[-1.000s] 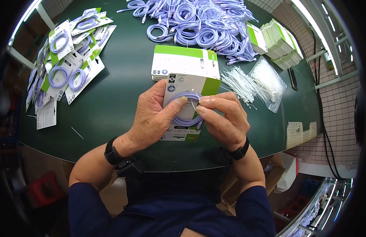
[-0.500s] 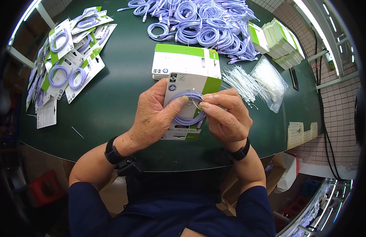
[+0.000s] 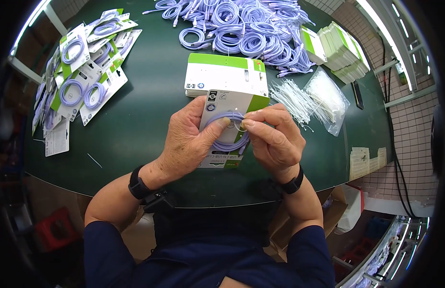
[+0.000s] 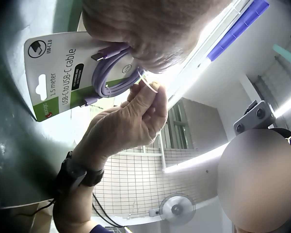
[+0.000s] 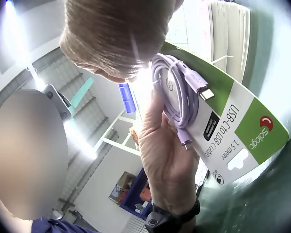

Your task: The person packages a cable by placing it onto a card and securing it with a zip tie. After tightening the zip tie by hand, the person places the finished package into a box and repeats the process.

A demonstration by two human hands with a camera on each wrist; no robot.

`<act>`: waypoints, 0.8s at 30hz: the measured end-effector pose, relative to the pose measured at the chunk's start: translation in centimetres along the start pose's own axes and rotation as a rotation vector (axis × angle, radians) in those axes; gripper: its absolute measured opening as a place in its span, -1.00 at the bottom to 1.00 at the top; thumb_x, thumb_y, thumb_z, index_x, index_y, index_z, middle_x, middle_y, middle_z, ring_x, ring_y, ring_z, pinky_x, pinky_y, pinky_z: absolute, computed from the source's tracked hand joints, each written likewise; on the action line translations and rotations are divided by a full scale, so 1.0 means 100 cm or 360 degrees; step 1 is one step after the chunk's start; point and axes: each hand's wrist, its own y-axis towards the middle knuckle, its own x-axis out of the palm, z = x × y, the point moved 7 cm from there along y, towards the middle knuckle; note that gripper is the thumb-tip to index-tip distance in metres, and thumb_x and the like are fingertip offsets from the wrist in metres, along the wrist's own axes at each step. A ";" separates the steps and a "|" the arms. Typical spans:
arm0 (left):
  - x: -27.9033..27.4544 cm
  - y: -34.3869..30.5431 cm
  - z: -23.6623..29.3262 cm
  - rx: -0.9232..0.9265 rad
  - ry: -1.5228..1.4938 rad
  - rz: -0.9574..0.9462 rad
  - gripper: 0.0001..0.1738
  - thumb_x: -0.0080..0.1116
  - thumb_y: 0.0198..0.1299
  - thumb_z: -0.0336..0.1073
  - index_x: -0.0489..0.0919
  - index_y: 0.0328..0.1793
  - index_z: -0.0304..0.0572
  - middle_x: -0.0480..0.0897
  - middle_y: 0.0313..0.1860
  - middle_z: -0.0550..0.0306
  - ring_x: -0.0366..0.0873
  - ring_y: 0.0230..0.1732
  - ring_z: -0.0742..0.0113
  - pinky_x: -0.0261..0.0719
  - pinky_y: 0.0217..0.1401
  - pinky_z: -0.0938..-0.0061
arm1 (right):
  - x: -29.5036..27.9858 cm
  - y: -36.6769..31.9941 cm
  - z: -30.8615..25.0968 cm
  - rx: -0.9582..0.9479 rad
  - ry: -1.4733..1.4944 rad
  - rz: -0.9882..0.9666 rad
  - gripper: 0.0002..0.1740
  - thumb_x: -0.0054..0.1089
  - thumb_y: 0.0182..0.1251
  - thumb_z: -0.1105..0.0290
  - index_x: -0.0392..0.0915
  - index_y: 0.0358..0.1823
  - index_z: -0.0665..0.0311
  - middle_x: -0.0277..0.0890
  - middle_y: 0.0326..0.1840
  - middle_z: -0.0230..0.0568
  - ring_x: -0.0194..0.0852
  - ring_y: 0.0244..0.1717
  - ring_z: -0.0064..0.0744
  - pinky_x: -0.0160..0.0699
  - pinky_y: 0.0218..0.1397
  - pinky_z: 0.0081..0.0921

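A lilac USB-C cable [image 3: 227, 146] lies coiled against a white and green printed card [image 3: 219, 162]. My left hand [image 3: 186, 137] holds the card by its left side, thumb pressed over the coil and fingers behind. Between thumb and forefinger, my right hand [image 3: 277, 139] pinches a thin white cable tie [image 4: 148, 82] at the coil's right side. The tie bends in a curve there. Both plug ends, one of them a metal USB-C plug [image 5: 206, 93], lie near the card's hanging-slot end.
A stack of cards [image 3: 225, 74] lies just beyond my hands. Loose cable ties [image 3: 292, 101] and a clear bag [image 3: 330, 105] of them are to its right. Coiled cables [image 3: 253, 29] pile up at the back; carded cables [image 3: 71, 91] heap on the left. More cards [image 3: 342, 50] stand back right.
The white tie's visible part has gone from nearly straight to a small curve by my right fingertips. My right hand shifted slightly; my left hand still holds the card and coil.
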 end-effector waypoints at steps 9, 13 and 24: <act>0.003 -0.001 0.001 0.0004 0.0033 -0.0005 -0.63 0.30 0.52 -0.41 0.59 0.37 -0.38 0.80 0.13 0.02 0.75 0.12 0.39 0.75 0.21 0.44 | 0.000 0.002 0.004 0.0015 -0.0050 0.0036 -0.71 0.57 0.24 0.64 0.76 -0.03 0.26 0.76 -0.17 -0.10 0.69 -0.26 -0.28 0.63 -0.24 -0.43; 0.003 -0.001 0.001 0.0015 0.0043 -0.0005 -0.63 0.29 0.52 -0.41 0.59 0.36 -0.38 0.80 0.13 0.01 0.75 0.12 0.38 0.75 0.21 0.43 | 0.004 0.006 0.003 0.0036 -0.0132 -0.0047 -0.70 0.57 0.19 0.66 0.78 -0.06 0.25 0.78 -0.18 -0.14 0.70 -0.25 -0.28 0.62 -0.25 -0.47; 0.004 -0.001 0.005 0.0086 0.0151 -0.0029 -0.64 0.30 0.52 -0.39 0.58 0.34 -0.37 0.80 0.12 0.00 0.75 0.12 0.36 0.74 0.21 0.40 | 0.001 0.014 0.004 0.0060 -0.0127 -0.0149 -0.69 0.57 0.15 0.67 0.79 -0.08 0.24 0.81 -0.21 -0.19 0.70 -0.32 -0.30 0.65 -0.31 -0.45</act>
